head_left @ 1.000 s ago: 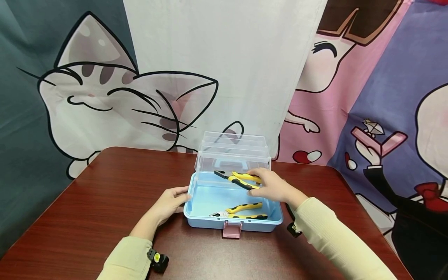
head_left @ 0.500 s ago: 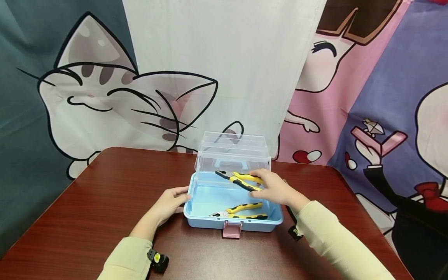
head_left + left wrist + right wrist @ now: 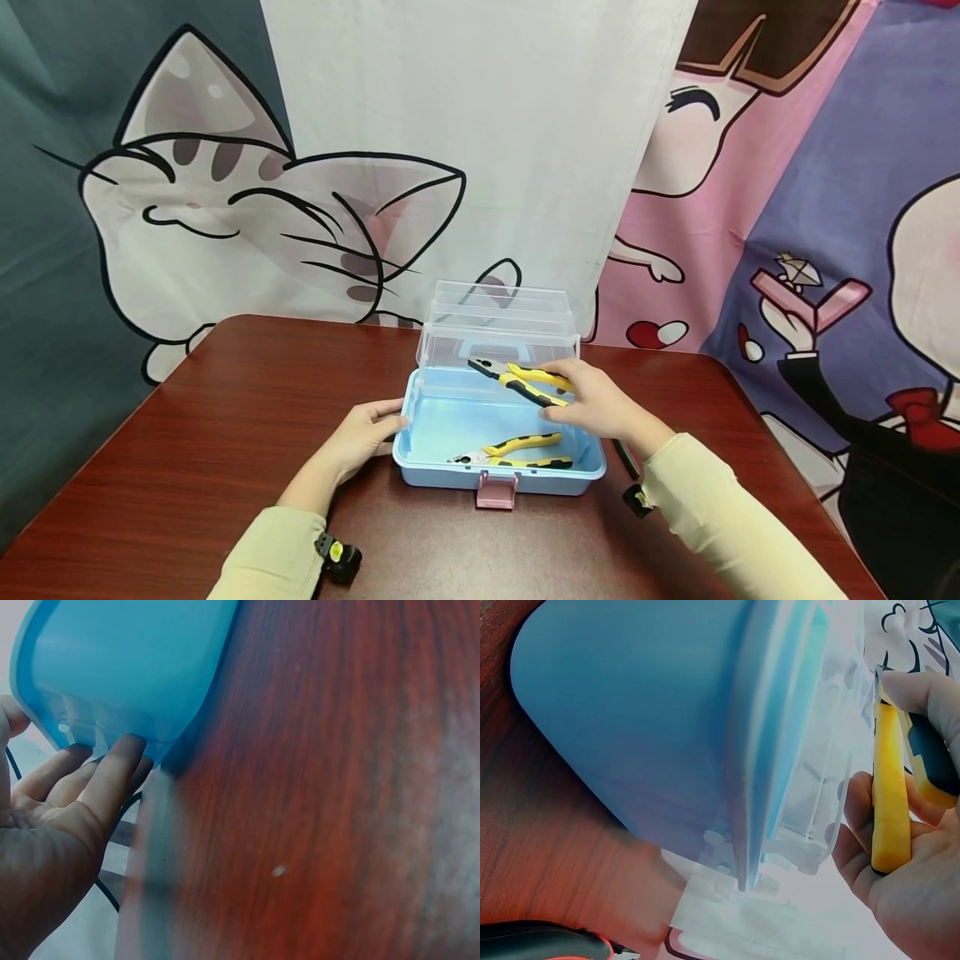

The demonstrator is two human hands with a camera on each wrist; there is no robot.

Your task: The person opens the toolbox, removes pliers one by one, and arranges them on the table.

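Observation:
My right hand (image 3: 596,404) holds pliers (image 3: 517,382) with yellow and black handles above the blue toolbox (image 3: 498,477). Their dark-tipped head points left, and the handles stand spread. In the right wrist view one yellow handle (image 3: 890,787) lies across the fingers, the thumb over the other. A second pair of pliers (image 3: 513,452), silver-nosed with the same handle colours, lies inside the box near its front wall. At the box's left end my left hand (image 3: 365,437) holds the rim. In the left wrist view its fingertips (image 3: 131,746) rest against the outer wall.
The clear lid (image 3: 501,321) stands raised at the back of the box, and a pink latch (image 3: 497,492) hangs in front. A tool with a black and red handle (image 3: 547,941) lies on the brown table (image 3: 247,433) to the right of the box. A printed cloth hangs behind.
My right hand has shifted a little to the right with the pliers, which have turned so more of their silver head shows. The left hand and the box have stayed put.

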